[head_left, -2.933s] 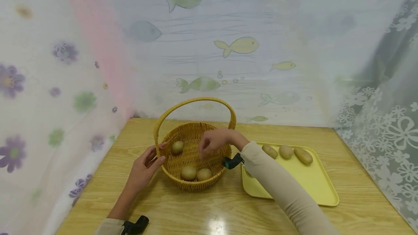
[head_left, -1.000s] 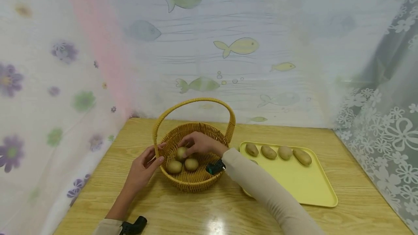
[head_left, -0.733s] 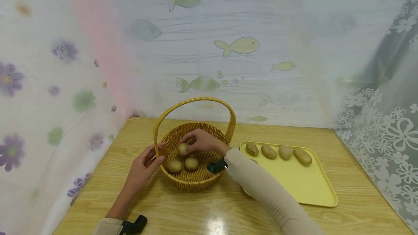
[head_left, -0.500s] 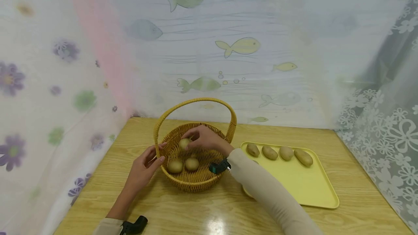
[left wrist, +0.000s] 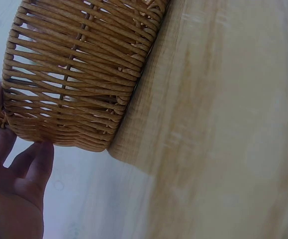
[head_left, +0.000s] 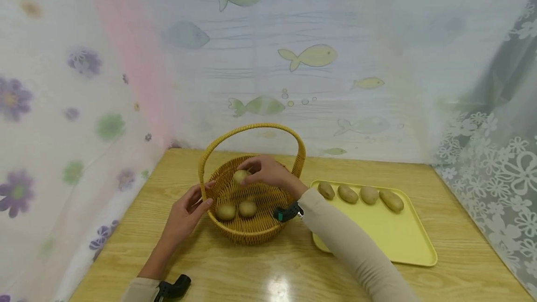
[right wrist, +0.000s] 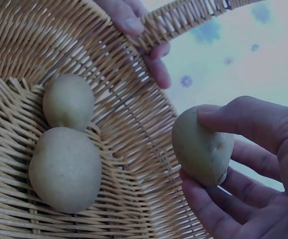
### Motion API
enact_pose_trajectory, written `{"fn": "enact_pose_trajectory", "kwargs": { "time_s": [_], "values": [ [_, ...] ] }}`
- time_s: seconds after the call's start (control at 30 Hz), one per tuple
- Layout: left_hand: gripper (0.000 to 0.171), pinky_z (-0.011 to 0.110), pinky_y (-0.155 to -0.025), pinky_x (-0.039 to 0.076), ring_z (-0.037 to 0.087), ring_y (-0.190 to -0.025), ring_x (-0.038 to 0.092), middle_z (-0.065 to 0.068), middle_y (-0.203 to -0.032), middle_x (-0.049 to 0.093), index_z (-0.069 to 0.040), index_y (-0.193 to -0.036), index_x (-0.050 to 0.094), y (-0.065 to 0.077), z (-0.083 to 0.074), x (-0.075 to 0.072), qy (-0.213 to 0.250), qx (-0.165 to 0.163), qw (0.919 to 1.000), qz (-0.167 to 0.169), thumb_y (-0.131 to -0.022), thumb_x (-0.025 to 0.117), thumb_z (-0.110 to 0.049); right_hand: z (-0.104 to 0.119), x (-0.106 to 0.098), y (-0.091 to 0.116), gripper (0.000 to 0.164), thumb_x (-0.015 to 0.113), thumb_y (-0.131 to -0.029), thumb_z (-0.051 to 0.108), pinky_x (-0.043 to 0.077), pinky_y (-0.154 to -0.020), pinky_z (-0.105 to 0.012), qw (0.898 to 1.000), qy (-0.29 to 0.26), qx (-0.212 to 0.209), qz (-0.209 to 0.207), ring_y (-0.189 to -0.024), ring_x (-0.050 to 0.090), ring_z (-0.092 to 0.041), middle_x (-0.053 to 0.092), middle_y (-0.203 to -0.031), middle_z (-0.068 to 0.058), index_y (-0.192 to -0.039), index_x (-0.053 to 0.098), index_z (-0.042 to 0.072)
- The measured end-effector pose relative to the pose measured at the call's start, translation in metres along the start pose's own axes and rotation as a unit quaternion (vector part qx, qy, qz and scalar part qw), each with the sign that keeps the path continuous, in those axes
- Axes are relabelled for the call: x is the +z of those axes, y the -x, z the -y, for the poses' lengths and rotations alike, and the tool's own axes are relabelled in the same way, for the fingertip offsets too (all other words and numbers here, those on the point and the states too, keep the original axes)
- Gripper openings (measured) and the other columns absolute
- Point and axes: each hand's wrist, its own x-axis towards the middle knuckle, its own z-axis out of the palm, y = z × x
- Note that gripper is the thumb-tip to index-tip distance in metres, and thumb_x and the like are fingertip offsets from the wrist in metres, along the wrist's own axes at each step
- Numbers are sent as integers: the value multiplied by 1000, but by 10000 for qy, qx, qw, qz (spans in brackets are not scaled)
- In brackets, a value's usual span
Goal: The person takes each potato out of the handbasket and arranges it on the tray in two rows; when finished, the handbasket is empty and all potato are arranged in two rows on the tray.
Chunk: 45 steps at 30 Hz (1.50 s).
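Note:
My right hand [head_left: 268, 171] pinches a small roundish potato [head_left: 241, 177] between thumb and fingers, raised inside the wicker basket [head_left: 247, 236] toward its back. The right wrist view shows the held potato [right wrist: 203, 147] with the thumb on top and fingertips below. Two more potatoes lie side by side on the basket floor, the left one [head_left: 226, 211] close against the right one [head_left: 247, 208]. At the basket's left side, my left hand [head_left: 184, 213] grips the rim by the foot of the handle [head_left: 256, 126]. Its fingers [left wrist: 39, 164] press the outside of the weave in the left wrist view.
Right of the basket, a yellow tray [head_left: 394, 241] bears several potatoes in a row along its back edge, the longest [head_left: 392, 200] at the right. My right sleeve crosses its left part. Patterned curtains hang behind the wooden table [head_left: 235, 269] and along both sides.
My right hand came down into the basket, took hold of a potato and lifted it up and back. The two resting potatoes have shifted left since the first frame. My left hand stays put.

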Motion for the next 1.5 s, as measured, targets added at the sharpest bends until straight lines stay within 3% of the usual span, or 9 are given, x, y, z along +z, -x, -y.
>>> {"fn": "enact_pose_trajectory", "kwargs": {
  "time_s": [0.63, 0.93, 1.23, 1.5],
  "values": [
    [43, 24, -107, 46, 28, -145, 42, 11, -154, 52, -6, -149, 54, 2, 0, 0, -4, -43, 10000, -7, -107, 62, -12, 2, -15, 20, 38, 82, -92, 13, 55, -95, -36, 9987, -383, -218, -250, -111, 66, -19, 71, -124, -3, -128, 73, 4],
    [46, 24, -107, 46, 30, -144, 43, 11, -153, 53, -8, -151, 52, 1, -1, 0, 29, -46, 10000, -10, -107, 63, -12, 4, -19, 33, 40, 85, -90, 21, 54, -96, -41, 9981, -410, -109, -445, -111, 65, -18, 70, -122, 1, -128, 74, 11],
    [46, 23, -107, 46, 30, -144, 43, 11, -153, 52, -7, -152, 52, 0, -2, 0, 9, 8, 10000, -13, -107, 62, -11, 7, -24, 47, 40, 85, -90, 21, 55, -88, -40, 9971, -504, -165, -546, -104, 64, -23, 71, -116, -2, -127, 73, 11],
    [45, 23, -107, 45, 31, -144, 43, 11, -153, 53, -5, -151, 52, 1, -2, -1, 2, 37, 10000, 16, -107, 61, -10, 6, -25, 59, 40, 84, -91, 18, 55, -93, -41, 9969, -465, -168, -613, -110, 65, -22, 70, -122, -4, -128, 72, 6]
  ]
}}
